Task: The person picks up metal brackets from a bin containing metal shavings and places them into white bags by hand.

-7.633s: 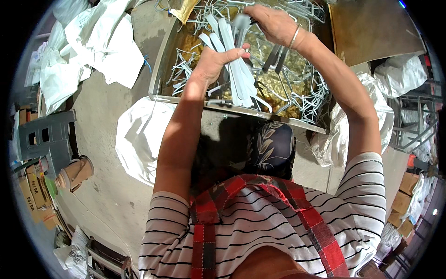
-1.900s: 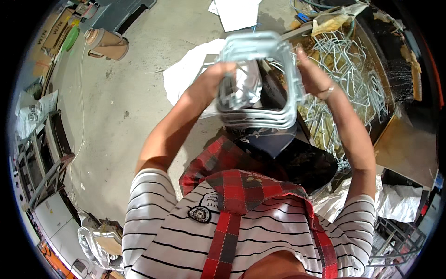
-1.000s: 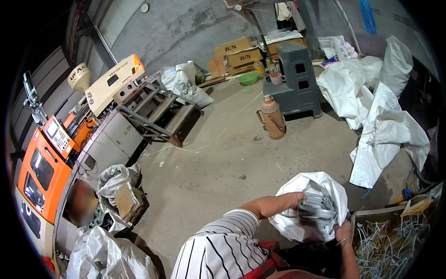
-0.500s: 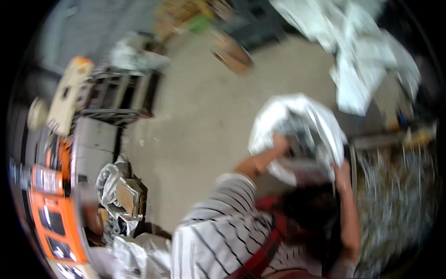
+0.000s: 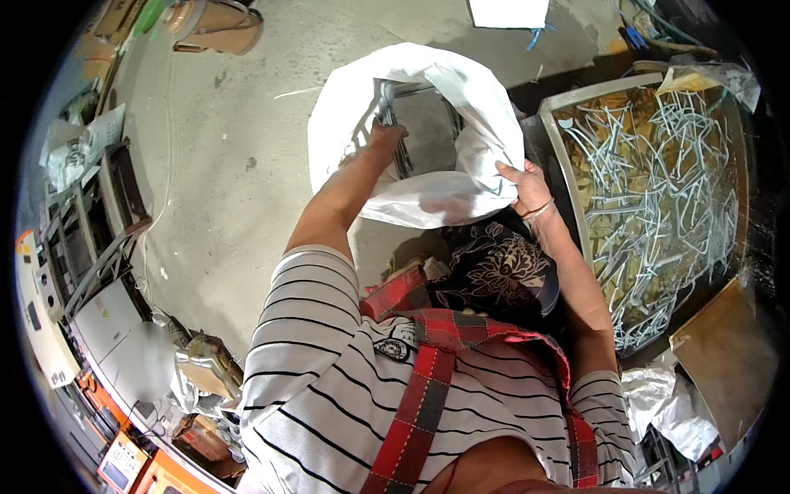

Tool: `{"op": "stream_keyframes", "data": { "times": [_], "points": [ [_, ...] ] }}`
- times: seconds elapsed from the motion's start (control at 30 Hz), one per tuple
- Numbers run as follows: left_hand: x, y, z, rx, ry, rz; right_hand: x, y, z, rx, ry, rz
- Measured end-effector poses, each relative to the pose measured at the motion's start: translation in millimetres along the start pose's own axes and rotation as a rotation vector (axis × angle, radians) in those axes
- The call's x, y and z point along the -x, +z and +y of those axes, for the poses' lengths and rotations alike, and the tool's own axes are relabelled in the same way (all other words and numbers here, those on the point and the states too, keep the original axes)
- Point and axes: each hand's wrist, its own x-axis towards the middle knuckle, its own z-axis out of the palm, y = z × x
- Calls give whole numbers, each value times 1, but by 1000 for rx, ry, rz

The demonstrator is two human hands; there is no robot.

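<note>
A large white sack (image 5: 415,67) stands in front of me with its mouth wide and its rim rolled outward. My left hand (image 5: 390,138) reaches inside at the left, its fingers closed around a bundle of thin grey metal rods (image 5: 403,160). More thin rods show along the far and right inner sides of the sack. On the right, my right hand (image 5: 528,186) pinches the sack's rim, thumb on top. Part of the sack's inside is hidden by its folds.
At the right is a wide bin (image 5: 562,156) with many bent grey wire pieces (image 5: 650,206) in yellowish liquid. A brown board (image 5: 728,362) leans at its near corner. A cardboard box (image 5: 218,29) lies far left on the concrete floor. Orange machines (image 5: 156,476) line the left.
My view has swung right and steadied, so the sack and bin appear farther left. My left hand remains inside the sack and my right hand remains at its rim.
</note>
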Motion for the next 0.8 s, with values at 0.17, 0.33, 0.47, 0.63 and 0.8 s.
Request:
{"op": "stream_keyframes", "data": {
  "times": [0.17, 0.33, 0.47, 0.63, 0.8],
  "points": [
    [-31, -2, -43, -48, -424, -62, -3, -3, 7, -21, 34, 21],
    [-34, 6, -26, -98, -472, 83, -16, -8, 10, -47, 66, 9],
    [-45, 0, -1, -15, -443, 93, -17, 4, 2, -79, 65, 3],
    [-71, -31, -4, 396, -424, -38, -38, 35, 7, -85, 73, -60],
    [-97, -5, -56, -497, -167, -123, -42, 25, 9, -75, 98, 23]
  ]
}}
